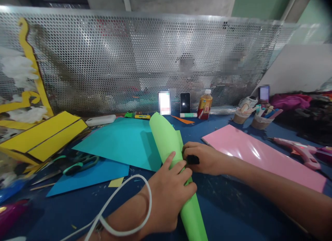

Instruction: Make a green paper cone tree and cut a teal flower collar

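Observation:
A sheet of light green paper, rolled into a loose tube, slants from the middle of the table toward its near edge. Over the tube's middle lies my left hand, its fingers curled round and pressing the paper. On the far right side of the roll is my right hand, closed, with a small black object showing under the fingers. What that object is I cannot make out. The right fingertips are at the paper's edge, partly hidden behind the roll. A white cable loops over my left wrist.
Teal card, blue card and scissors lie left; pink sheets and a glue gun right. Behind stand a bottle, a glue stick, phones and cups before a perforated metal panel.

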`<state>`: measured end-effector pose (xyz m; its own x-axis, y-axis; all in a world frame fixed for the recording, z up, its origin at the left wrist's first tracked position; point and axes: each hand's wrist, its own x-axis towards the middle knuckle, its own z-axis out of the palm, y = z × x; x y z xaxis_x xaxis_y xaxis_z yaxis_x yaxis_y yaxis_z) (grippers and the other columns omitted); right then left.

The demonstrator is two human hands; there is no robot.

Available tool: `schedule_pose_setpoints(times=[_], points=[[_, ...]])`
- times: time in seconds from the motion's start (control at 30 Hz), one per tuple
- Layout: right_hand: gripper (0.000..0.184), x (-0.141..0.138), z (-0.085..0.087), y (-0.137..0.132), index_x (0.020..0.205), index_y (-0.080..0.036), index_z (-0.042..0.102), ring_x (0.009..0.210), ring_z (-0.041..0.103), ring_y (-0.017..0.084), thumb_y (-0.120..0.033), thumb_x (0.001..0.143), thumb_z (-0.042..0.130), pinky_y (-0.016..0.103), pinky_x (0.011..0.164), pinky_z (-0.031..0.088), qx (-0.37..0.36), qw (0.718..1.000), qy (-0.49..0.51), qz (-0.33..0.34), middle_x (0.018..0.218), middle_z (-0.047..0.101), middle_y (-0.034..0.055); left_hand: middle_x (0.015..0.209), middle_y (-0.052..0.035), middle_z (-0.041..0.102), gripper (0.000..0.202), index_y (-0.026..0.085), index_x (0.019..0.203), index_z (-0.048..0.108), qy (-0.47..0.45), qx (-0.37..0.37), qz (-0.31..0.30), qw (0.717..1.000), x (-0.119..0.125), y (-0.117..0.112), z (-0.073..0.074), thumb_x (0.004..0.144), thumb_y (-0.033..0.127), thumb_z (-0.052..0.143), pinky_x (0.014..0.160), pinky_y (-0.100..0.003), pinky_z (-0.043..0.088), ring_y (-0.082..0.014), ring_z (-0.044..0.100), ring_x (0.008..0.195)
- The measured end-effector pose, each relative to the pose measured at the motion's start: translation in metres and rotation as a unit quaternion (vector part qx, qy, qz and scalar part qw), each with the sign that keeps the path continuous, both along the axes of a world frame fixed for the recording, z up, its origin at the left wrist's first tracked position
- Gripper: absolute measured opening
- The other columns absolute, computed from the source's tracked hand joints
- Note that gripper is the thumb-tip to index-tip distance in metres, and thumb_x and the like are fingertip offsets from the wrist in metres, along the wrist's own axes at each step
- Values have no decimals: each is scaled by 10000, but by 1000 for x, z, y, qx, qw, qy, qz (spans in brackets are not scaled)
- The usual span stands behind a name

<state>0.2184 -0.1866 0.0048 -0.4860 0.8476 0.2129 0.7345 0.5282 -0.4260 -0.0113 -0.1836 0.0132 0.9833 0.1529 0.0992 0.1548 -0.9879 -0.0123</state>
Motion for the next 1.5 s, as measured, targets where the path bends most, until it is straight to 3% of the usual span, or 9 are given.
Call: schedule_pose_setpoints(times=[0.23,0.47,0.7,0.83,0.93,1.07,1.17,1.37,1.5], points=[[184,2,-4,2,926,-165,676,909,635,201,-93,787,772,320,796,506,3,1000,7,10,1011,624,66,1140,-124,661,359,202,1015,666,20,10,0,1000,1,-1,3,679,306,736,1259,-659,58,-379,540,1244],[204,2,-4,3,984,-166,705,987,651,241,-152,807,807,365,879,511,14,1000,-15,1,1067,672,96,1217,-116,661,432,177,1195,598,5,36,50,998,2,-8,-5,802,346,663,1260,-673,72,-367,507,1348],[415,3,-1,2,1170,-168,678,1092,656,287,-181,780,818,407,941,490,-13,998,-36,-42,1160,724,107,1341,-120,635,397,203,1132,610,-12,44,37,998,-3,-7,-5,769,329,708,1262,-640,112,-374,401,1465],[679,7,1,0,1394,-196,550,1134,674,299,-229,770,818,398,942,481,-45,996,-30,-66,1270,722,105,1352,-136,628,369,199,1126,611,-25,55,24,998,-6,-7,-7,789,316,705,1152,-636,314,-376,505,1338],[819,12,4,1,1491,-218,476,1159,682,299,-263,759,838,392,957,483,-72,995,-21,-60,1283,732,82,1299,-121,658,388,193,1180,609,-14,65,16,998,-7,-5,-8,815,297,690,1130,-614,333,-345,541,1276],[822,19,6,2,1534,-243,449,1224,660,274,-268,799,816,376,999,487,-106,993,0,-42,1340,710,67,1388,-123,627,526,190,1320,563,3,55,-21,998,-10,0,-9,823,313,684,1149,-620,297,-356,510,1324],[800,21,5,3,1535,-232,468,1259,637,274,-278,812,808,394,1049,477,-101,994,-2,-39,1400,673,85,1436,-128,599,521,188,1323,556,9,40,-39,998,-8,2,-10,831,318,667,1149,-629,286,-372,478,1377],[726,22,6,4,1473,-206,547,1285,597,294,-244,794,803,450,1097,451,-36,999,-12,-25,1428,626,127,1173,-88,695,218,214,1091,630,-19,53,-17,998,-2,-1,-10,888,289,600,1159,-635,272,-325,538,1317],[631,22,8,3,1405,-212,598,1234,613,272,-225,808,802,425,1063,474,-46,999,-17,-14,1360,648,111,1073,-91,702,212,212,1002,659,-7,65,-6,998,-8,0,-7,822,323,662,1195,-669,219,-329,583,1225]])
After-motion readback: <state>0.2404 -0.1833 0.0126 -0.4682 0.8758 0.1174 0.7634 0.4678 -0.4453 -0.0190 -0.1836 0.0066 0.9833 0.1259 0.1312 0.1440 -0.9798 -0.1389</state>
